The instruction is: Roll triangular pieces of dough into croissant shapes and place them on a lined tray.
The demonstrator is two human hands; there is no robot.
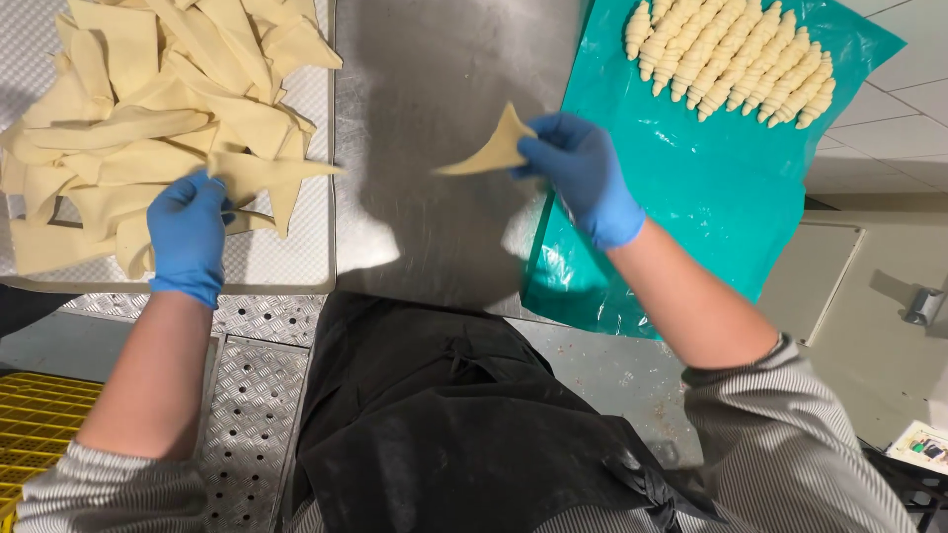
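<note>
Right hand (583, 173) pinches a dough triangle (491, 148); left hand (188, 232) grips the dough pile (148, 109); rolled croissants (731, 59) beside.

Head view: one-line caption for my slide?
Gloved right hand lifts one dough triangle; left hand rests on the heaped triangles.

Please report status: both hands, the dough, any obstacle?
Left hand on dough pile, grip unclear. Right hand pinching one dough triangle above steel table. Nothing in the way.

Both hands in blue disposable gloves: left hand (188, 235), right hand (583, 176). Grey-white fine-striped sleeves pushed up w/ forearms bare, dark apron (444, 424) dusted w/ flour
</note>
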